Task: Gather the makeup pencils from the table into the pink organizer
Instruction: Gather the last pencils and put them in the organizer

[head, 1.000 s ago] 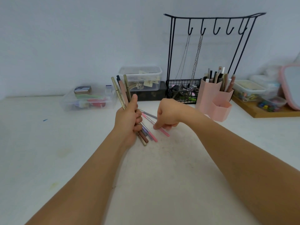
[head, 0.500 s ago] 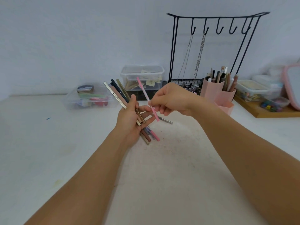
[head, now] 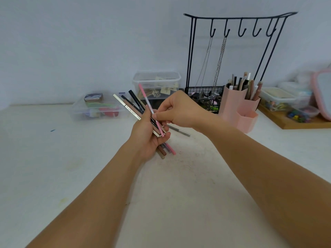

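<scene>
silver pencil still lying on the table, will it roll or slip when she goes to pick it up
The silver pencil looks slim, round and glossy, so it may well roll if nudged sideways on the flat white table. It probably stays stiff and weighs little. Lying flat, it leaves little to pinch, so fingertips might slip on it.

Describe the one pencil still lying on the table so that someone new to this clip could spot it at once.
Start at the pink organizer at the right and look left of it across the white table. Just below the right hand lies a silver-grey pencil. It alone lies flat on the table; the others stand in the left hand or the organizer.
</scene>
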